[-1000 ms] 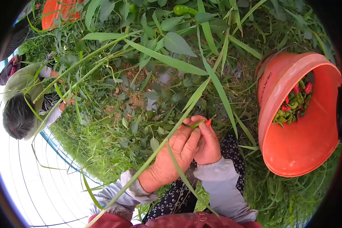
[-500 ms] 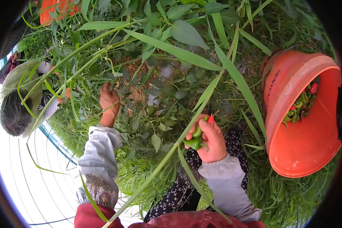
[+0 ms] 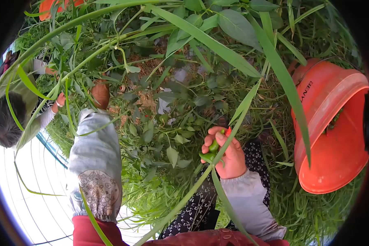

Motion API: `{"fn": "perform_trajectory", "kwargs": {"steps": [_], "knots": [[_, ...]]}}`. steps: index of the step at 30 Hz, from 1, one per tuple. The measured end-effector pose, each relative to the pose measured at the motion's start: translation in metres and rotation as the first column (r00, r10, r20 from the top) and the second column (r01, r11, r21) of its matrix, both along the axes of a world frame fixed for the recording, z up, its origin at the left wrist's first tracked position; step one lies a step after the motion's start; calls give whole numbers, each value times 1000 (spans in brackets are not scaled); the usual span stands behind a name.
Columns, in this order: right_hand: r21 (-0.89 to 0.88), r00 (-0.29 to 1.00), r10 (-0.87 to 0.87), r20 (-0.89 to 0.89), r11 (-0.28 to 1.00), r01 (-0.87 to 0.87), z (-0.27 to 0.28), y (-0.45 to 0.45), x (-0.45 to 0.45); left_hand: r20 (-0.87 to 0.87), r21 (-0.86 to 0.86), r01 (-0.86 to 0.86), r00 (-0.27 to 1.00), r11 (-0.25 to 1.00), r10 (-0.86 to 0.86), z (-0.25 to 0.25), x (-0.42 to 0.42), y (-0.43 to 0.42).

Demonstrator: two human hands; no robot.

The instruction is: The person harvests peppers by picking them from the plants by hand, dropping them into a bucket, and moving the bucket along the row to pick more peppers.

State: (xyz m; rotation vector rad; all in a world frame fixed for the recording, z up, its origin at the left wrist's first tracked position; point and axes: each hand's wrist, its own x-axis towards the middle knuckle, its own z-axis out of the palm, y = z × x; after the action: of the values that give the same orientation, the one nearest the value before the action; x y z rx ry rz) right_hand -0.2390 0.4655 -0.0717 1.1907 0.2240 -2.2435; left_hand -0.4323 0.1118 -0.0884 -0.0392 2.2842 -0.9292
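Several peppers (image 3: 209, 157), green with a red tip showing, are held in my right hand (image 3: 230, 158) above my knee. Its fingers curl round them, and a long grass stem crosses in front. My left hand (image 3: 100, 94) reaches into the pepper plants (image 3: 131, 92) at the left, its back toward me. Leaves cover its fingers, so whether they hold anything is hidden. On my right an orange bucket (image 3: 330, 164) lies tipped with its mouth toward me. Only a few dark green bits show inside it.
A co-worker (image 3: 12, 115) bends over the plants at the left, hands among the leaves. Part of another orange container (image 3: 49, 10) shows at the top left. Long grass blades (image 3: 209, 41) cross the view. White sheeting (image 3: 41, 197) lies at the lower left.
My left hand has gone farther forward and left, deeper into the leaves. The right hand keeps its peppers in nearly the same place. The view has shifted slightly.
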Motion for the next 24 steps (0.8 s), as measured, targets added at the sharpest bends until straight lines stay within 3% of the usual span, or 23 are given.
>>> {"fn": "perform_trajectory", "kwargs": {"steps": [1, 2, 12, 13, 14, 15, 16, 17, 18, 20, 21, 22, 24], "knots": [[-1, 1000, 4, 2, 1000, -4, 0, 0, 0, 92, -58, 138, 987, 989, -132, 6, 0, -3], [-8, 1000, -9, 16, 1000, 9, 1, -1, -1, 92, -60, 135, 987, 989, -129, -1, 3, -12], [-4, 998, -56, 32, 998, 56, 2, -9, -1, -128, 246, 498, 867, 832, -482, -16, 35, -134], [-2, 998, -61, 28, 998, 61, 2, -8, -1, -12, -48, 552, 833, 833, -553, -12, 45, -126], [-12, 998, -56, 25, 998, 56, 2, -8, 0, -15, -49, 556, 830, 830, -557, 0, 45, -102], [-23, 999, -49, 21, 998, 50, 2, -8, 0, 52, -54, 268, 963, 962, -266, 22, 38, -67], [-19, 998, -52, 24, 998, 52, 0, -8, 2, 119, -76, -46, 991, 996, 55, 32, 38, -47], [7, 999, -50, 17, 999, 50, -1, -8, 4, 20, -30, 122, 992, 992, -121, 23, 53, -89], [31, 999, -49, 9, 998, 49, -1, -8, 4, 18, -30, 126, 992, 992, -125, 28, 67, -115], [26, 997, -55, 55, 998, 54, -2, -4, 5, -150, 272, 269, 960, 924, -235, 29, 91, -141], [19, 994, -59, 90, 998, 58, -2, -2, 5, -32, 360, 389, 914, 848, -405, 43, 76, -94], [25, 992, -64, 105, 998, 62, -4, -1, 5, -20, 371, 387, 912, 844, -409, 45, 73, -75], [4, 996, -76, 45, 997, 76, 4, -1, 0, 100, 170, 241, 960, 955, -261, 77, 76, -56]]}}
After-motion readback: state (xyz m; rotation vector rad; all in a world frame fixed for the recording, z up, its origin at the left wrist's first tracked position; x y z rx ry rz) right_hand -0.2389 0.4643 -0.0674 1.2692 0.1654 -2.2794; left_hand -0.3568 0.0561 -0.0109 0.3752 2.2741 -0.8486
